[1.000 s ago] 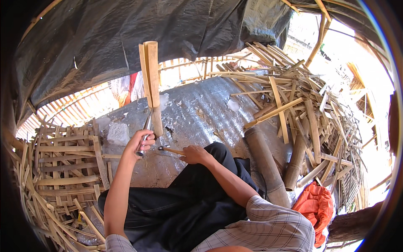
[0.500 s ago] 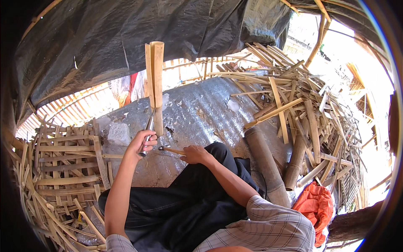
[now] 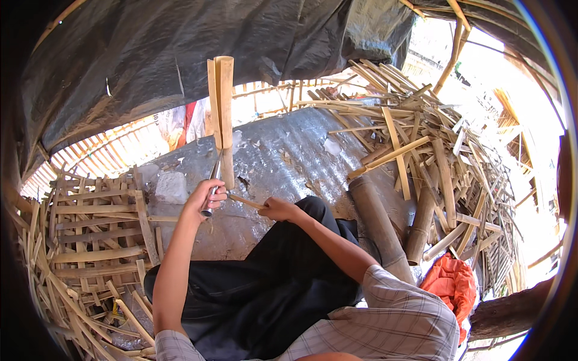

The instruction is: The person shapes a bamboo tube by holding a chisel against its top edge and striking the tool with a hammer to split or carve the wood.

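My left hand [image 3: 206, 196] is closed around a shiny metal chisel [image 3: 214, 172], held slanting, with its upper end against the bamboo at the foot of its split. The bamboo piece [image 3: 223, 114] stands upright in front of me, parted lengthwise from its top down to the chisel, whole below. In my right hand [image 3: 280, 209] is the wooden handle of a hammer [image 3: 247, 202], lying almost level and pointing left. Its small head is beside the left hand's fingers and mostly hidden.
Two thick bamboo poles [image 3: 380, 225] lie right of my knee, beside a heap of split bamboo strips [image 3: 448, 171]. A woven bamboo lattice [image 3: 99, 225] lies at left, near a pale block [image 3: 171, 187]. Orange cloth [image 3: 448, 286] rests at lower right. Black sheeting [image 3: 150, 66] hangs ahead.
The hammer's head has moved up and left, up to my left hand's fingers. My right hand has risen slightly. The chisel stays at the bamboo's split.
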A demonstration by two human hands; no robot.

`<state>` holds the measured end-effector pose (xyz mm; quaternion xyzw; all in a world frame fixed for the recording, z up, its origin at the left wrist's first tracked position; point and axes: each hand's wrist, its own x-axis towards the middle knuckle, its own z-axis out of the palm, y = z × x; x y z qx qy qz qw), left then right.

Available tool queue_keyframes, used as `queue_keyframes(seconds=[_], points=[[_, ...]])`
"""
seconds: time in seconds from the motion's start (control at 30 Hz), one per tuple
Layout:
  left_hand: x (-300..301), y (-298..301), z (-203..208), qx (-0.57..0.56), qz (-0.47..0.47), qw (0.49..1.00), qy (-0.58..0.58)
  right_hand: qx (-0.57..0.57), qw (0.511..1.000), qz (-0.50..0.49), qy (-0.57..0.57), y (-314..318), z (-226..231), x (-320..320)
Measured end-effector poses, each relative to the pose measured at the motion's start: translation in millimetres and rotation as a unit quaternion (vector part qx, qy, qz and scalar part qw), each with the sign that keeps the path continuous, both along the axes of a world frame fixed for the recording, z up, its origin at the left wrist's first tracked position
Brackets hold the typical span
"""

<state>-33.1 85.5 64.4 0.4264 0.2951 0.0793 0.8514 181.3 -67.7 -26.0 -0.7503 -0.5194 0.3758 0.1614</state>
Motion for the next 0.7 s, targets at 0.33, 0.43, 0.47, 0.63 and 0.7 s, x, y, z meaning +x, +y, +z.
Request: queue_keyframes(seconds=[0.33, 0.43, 0.47, 0.63, 0.7], points=[[-3.3, 9.2, -17.6, -0.019, -0.002, 0.999, -0.05, 0.019, 0.943, -0.168, 0.287, -29.4, 72.7, -22.5], [5.5, 4.9, -11.9, -0.003, 0.018, 0.999, -0.034, 0.151, 0.953, -0.143, 0.221, -32.6, 127.6, -23.8], [4.0, 5.2, -10.3, 0.005, 0.017, 0.999, -0.035, 0.163, 0.95, -0.138, 0.229, -28.8, 149.8, -25.7], [0.9, 5.1, -16.2, -0.011, 0.014, 0.999, -0.034, 0.305, 0.911, -0.075, 0.267, 3.3, 169.4, -28.8], [1.9, 7.6, -21.0, -0.017, 0.01, 0.999, -0.05, 0.295, 0.947, -0.066, 0.112, 19.1, 132.1, -20.6]])
